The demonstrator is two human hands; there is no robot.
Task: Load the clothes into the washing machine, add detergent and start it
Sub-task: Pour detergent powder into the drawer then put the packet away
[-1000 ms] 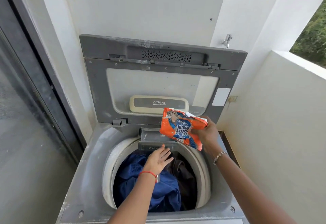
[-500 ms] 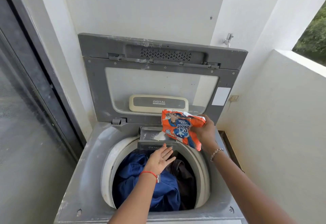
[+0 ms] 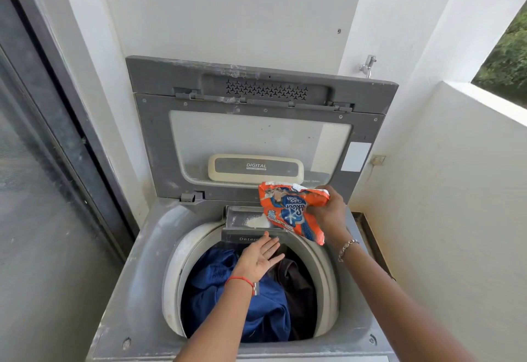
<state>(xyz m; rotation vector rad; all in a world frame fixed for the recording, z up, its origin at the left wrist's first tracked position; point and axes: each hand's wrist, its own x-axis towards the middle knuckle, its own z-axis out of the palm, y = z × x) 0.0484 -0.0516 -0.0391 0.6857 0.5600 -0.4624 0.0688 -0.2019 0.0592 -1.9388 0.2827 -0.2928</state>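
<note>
Fingers, right hand [image 3: 328, 213], grip detergent packet [image 3: 291, 210] over drawer [image 3: 241, 216] edge; left hand [image 3: 261, 259] flat, maybe touching drawer front.

A red thread [image 3: 239, 278] with 1 metal clasp is worn at the wrist of the left hand [image 3: 261, 257]. Toward 2 o'clock from it, a beaded bracelet [image 3: 348, 246] is worn at the wrist of the right hand [image 3: 328, 213].

The detergent packet [image 3: 293, 210] hides the end of the drawer [image 3: 239, 216] toward 3 o'clock. The left hand [image 3: 261, 259] covers the last letters on the drawer's front. The tiny print [image 3: 256, 168] under "DIGITAL" on the lid [image 3: 159, 147] is too small to read. At 6 o'clock the edge cuts off the washing machine [image 3: 137, 290].
</note>
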